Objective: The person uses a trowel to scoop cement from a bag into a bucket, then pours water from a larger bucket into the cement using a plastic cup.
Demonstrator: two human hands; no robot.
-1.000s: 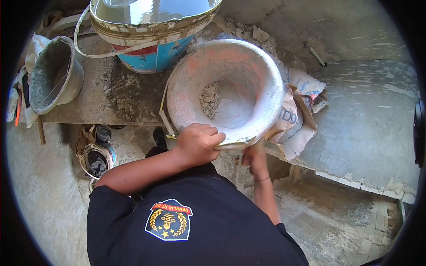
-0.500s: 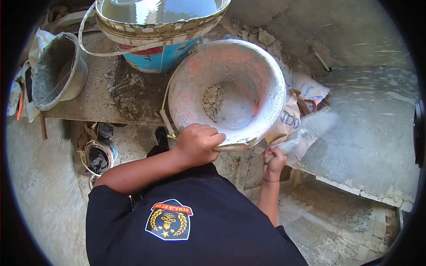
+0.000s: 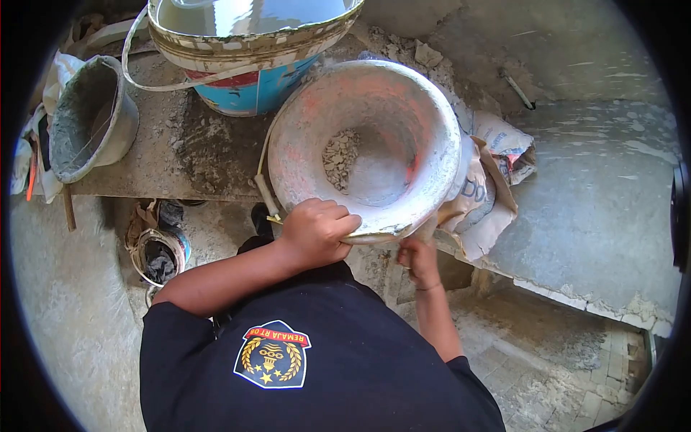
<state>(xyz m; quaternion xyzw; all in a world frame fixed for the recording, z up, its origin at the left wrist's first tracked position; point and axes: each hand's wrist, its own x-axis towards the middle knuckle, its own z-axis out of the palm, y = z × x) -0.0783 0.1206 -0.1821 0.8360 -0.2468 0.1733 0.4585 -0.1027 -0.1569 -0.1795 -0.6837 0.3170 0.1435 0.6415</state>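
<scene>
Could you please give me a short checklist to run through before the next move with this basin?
Left grip secure: ok, the left hand is closed over the near rim of the basin.
Right hand holding a tool: cannot tell, the fingers look curled but any tool is mostly hidden.
Basin free of crumbs: not ok, crumbs lie inside.
Paper bag well clear of the basin: not ok, it lies close alongside.
Water bucket upright: ok, it stands behind the basin.
</scene>
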